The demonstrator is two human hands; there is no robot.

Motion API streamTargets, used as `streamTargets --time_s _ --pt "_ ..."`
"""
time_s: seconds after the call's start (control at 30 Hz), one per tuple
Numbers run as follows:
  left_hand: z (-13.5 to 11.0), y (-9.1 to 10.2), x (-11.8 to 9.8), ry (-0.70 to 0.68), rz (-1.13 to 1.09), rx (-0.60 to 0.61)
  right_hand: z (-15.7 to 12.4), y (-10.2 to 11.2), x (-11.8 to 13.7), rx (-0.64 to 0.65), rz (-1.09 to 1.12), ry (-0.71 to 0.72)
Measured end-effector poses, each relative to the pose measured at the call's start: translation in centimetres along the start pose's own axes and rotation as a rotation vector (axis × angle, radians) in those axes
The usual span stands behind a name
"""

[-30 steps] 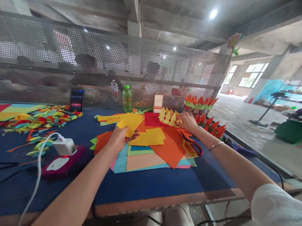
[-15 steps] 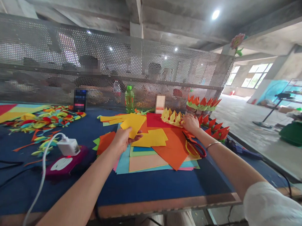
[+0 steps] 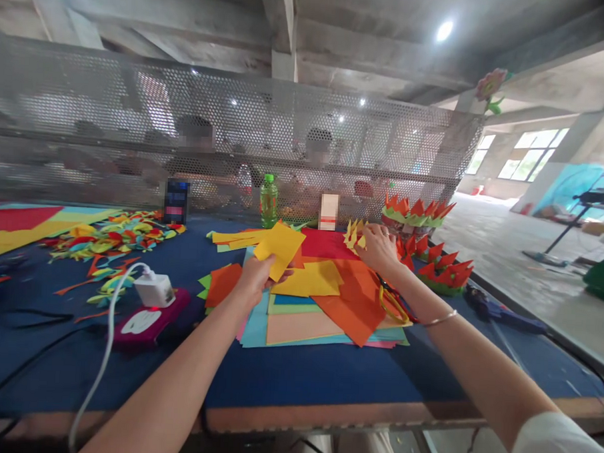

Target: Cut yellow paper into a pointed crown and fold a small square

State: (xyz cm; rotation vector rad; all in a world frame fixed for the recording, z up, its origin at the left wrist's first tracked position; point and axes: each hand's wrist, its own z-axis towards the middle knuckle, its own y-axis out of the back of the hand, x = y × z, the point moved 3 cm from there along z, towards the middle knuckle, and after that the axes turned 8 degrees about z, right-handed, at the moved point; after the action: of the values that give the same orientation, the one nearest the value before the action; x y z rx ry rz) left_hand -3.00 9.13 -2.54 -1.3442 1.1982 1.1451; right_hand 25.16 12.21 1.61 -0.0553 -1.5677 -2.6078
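My left hand (image 3: pixel 259 280) is closed on a small yellow sheet (image 3: pixel 284 247), raised over the stack. My right hand (image 3: pixel 380 248) reaches out with its fingers closed around a yellow crown-like strip (image 3: pixel 352 235) with pointed tips, hiding much of it. Between the hands lie more yellow sheets (image 3: pixel 312 280), a red sheet (image 3: pixel 324 242) and a large orange sheet (image 3: pixel 356 309). They rest on a stack of coloured sheets (image 3: pixel 297 326). Scissors (image 3: pixel 394 305) with yellow and red handles lie below my right wrist, partly covered by the arm.
Red pointed strips (image 3: pixel 447 273) and a red-and-green crown (image 3: pixel 417 211) stand at the right, near a glue gun (image 3: pixel 498 308). A green bottle (image 3: pixel 268 202) stands before the mesh screen (image 3: pixel 296 119). Colourful scraps (image 3: pixel 116 235) and a purple power strip (image 3: pixel 148 320) with a white charger lie left.
The view has turned slightly left. My right hand has moved a little left over the yellow strip, and less of the strip shows. My left hand keeps the yellow sheet.
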Motion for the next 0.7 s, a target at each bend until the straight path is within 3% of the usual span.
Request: streamTargets --time_s 0.13,0.23,0.43,0.57,0.7 --pt "-0.1 -0.1 0.0 -0.029 0.010 0.002 -1.6 0.9 3.4 0.185 0.074 0.115" --pt "-0.4 -0.3 -0.2 -0.054 0.028 0.038 -3.1 1.7 3.8 0.334 0.050 0.102" --pt "-0.5 -0.6 0.0 -0.091 0.075 0.093 -7.2 2.9 -0.6 0.437 -0.082 -0.034" --pt "-0.3 -0.8 0.4 -0.075 0.082 0.108 -9.3 2.1 -3.2 0.482 -0.069 -0.036" --pt "-0.5 -0.9 0.2 -0.099 0.055 0.140 -9.7 1.1 -4.3 0.466 -0.034 -0.074"
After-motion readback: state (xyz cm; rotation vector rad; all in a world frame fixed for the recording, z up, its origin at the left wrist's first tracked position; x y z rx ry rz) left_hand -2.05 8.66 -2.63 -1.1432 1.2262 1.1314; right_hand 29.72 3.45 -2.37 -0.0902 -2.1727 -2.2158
